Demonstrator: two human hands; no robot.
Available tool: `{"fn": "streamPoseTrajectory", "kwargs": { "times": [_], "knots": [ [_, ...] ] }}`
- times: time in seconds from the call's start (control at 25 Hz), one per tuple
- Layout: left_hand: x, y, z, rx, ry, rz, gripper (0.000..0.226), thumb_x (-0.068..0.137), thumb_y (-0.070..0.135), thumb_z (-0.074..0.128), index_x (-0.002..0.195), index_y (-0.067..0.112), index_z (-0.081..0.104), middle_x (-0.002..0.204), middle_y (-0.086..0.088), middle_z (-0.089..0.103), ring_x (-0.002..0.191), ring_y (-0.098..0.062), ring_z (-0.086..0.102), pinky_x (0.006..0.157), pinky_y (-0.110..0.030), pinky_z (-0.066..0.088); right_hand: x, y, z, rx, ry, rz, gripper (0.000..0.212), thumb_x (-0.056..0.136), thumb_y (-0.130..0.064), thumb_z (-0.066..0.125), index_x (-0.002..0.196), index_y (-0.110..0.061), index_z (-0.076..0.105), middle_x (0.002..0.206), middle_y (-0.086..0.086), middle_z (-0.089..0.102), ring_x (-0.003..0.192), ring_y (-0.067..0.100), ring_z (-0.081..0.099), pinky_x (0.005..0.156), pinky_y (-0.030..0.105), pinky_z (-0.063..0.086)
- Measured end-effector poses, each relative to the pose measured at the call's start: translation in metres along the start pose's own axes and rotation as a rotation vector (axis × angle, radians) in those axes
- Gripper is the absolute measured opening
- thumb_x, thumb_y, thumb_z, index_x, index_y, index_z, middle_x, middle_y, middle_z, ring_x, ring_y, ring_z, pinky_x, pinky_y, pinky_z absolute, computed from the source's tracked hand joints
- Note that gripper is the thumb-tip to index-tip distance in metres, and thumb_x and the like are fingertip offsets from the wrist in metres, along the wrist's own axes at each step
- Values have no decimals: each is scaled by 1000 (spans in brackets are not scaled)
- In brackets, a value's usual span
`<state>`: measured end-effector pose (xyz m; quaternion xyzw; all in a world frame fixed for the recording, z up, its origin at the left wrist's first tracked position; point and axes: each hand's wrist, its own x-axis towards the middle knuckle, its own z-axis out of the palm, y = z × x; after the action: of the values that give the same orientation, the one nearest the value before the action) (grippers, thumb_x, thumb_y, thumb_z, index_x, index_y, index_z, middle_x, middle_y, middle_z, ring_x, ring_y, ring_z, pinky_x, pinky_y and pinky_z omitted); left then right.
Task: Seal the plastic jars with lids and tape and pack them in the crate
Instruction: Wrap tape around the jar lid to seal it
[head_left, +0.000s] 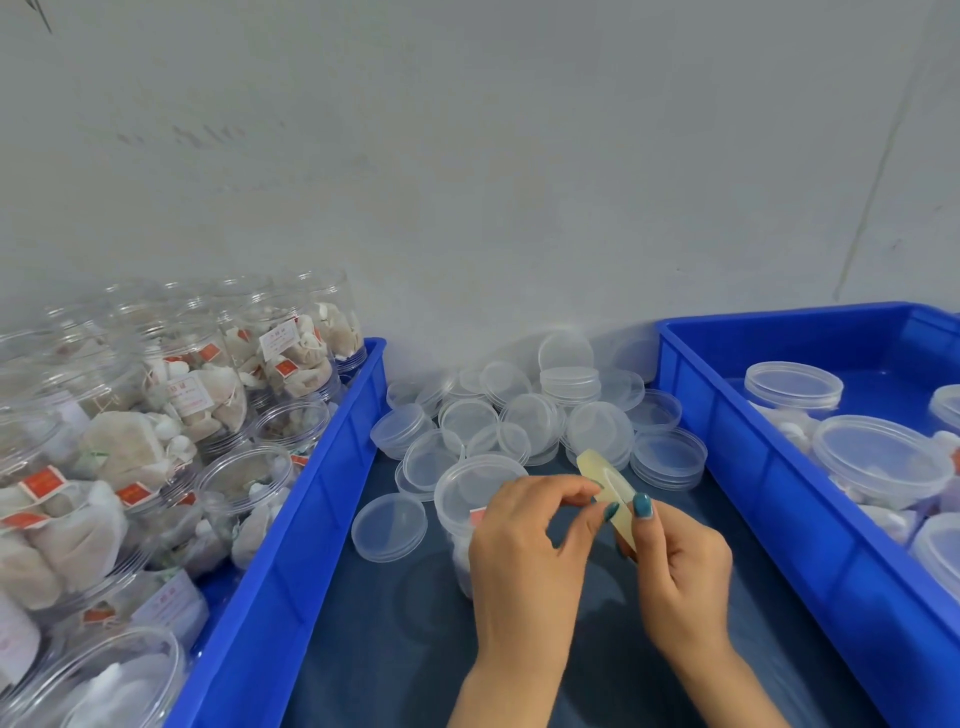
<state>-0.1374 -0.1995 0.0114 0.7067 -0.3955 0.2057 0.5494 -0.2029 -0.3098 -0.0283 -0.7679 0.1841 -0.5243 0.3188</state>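
Our left hand (524, 535) and right hand (680, 561) meet low in the middle of the head view, both on a tape roll (608, 480) of yellowish clear tape that we see nearly edge-on. Our right thumb and curled fingers grip the roll's lower part. Our left thumb and forefinger are drawn narrow and pinch at its rim. The other left fingers are curled loosely.

Just behind our left hand a lidded jar (467, 488) stands upright on the dark blue table (389, 649), partly hidden by the hand; white contents and a bit of red label show through its wall. It sits between the two crates, apart from both. One loose lid (389, 527) lies flat just to its left. Farther back a pile of clear lids (545, 415) spreads over the table toward the grey wall (467, 156), some stacked, some leaning on each other.

At our left the left blue crate (311, 493) holds many open jars (171, 415) packed close, filled with pale tea bags bearing red and white tags. At our right the right blue crate (753, 467) holds capped jars (883, 462), well apart from our hands. We cannot tell whether any of those carry tape.
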Motion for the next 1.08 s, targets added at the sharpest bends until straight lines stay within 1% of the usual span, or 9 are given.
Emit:
{"fn": "streamPoseTrajectory", "kwargs": {
  "times": [0.16, 0.36, 0.44, 0.6, 0.72, 0.8, 0.88, 0.96, 1.08],
  "knots": [
    [6, 1, -5, 63, -50, 66, 9, 82, 24, 77, 86, 27, 70, 83, 17, 65, 78, -1, 60, 66, -29, 54, 0, 1, 1, 7, -9, 0, 74, 99, -62, 24, 52, -13, 55, 47, -8, 46, 44, 11, 44, 45, 29, 31],
    [5, 8, -5, 305, -179, 120, 5, 89, 30, 64, 87, 26, 61, 82, 15, 59, 70, -5, 53, 57, -20, 43, 3, 3, 1, -140, -23, -4, 74, 98, -58, 24, 52, -6, 51, 45, 3, 47, 42, 23, 44, 42, 37, 35],
    [-2, 15, -6, 341, -223, 167, 11, 90, 33, 52, 83, 28, 57, 79, 16, 57, 67, -5, 52, 58, -17, 36, 6, 4, -1, -227, -10, 16, 73, 98, -58, 22, 53, -7, 48, 45, 5, 46, 42, 24, 43, 41, 37, 34],
    [3, 8, -17, 258, -131, -27, 15, 96, 39, 43, 98, 30, 54, 92, 17, 62, 81, -7, 59, 67, -32, 50, 7, 7, -4, -230, -46, 58, 89, 95, -70, 4, 59, -6, 54, 48, 1, 49, 47, 21, 47, 46, 35, 34],
    [11, 8, -27, 190, -199, 41, 31, 90, 55, 50, 113, 36, 56, 104, 23, 60, 88, 0, 55, 75, -18, 47, 5, 11, -5, -196, -29, 95, 92, 93, -72, 1, 61, -6, 56, 48, -4, 45, 48, 15, 45, 48, 29, 29],
    [12, 14, -24, 253, -302, 118, 42, 80, 60, 57, 116, 38, 60, 106, 22, 62, 90, 2, 55, 78, -17, 48, 4, 7, -4, -156, -31, 60, 78, 96, -67, 4, 61, -23, 57, 47, -7, 43, 49, 9, 46, 47, 26, 28],
    [10, 15, -17, 252, -275, 126, 27, 80, 50, 67, 102, 35, 69, 93, 18, 66, 85, -1, 57, 74, -23, 52, 3, 6, -4, -158, -21, -24, 54, 101, -58, 8, 65, -42, 46, 47, -10, 40, 52, 6, 50, 48, 24, 27],
    [11, 11, -15, 203, -238, 121, 9, 81, 33, 76, 89, 32, 72, 82, 16, 67, 80, -2, 58, 69, -27, 53, 4, 6, -6, -138, -66, -93, 62, 101, -60, 7, 64, -34, 50, 51, -10, 42, 52, 5, 48, 47, 30, 32],
    [10, 5, -25, 148, -177, 92, 10, 78, 22, 80, 82, 29, 75, 77, 17, 67, 78, -4, 58, 67, -26, 50, 3, 7, -7, -225, -107, -240, 66, 98, -62, 17, 83, -20, 67, 62, -9, 55, 56, 10, 51, 50, 30, 40]
  ]
}}
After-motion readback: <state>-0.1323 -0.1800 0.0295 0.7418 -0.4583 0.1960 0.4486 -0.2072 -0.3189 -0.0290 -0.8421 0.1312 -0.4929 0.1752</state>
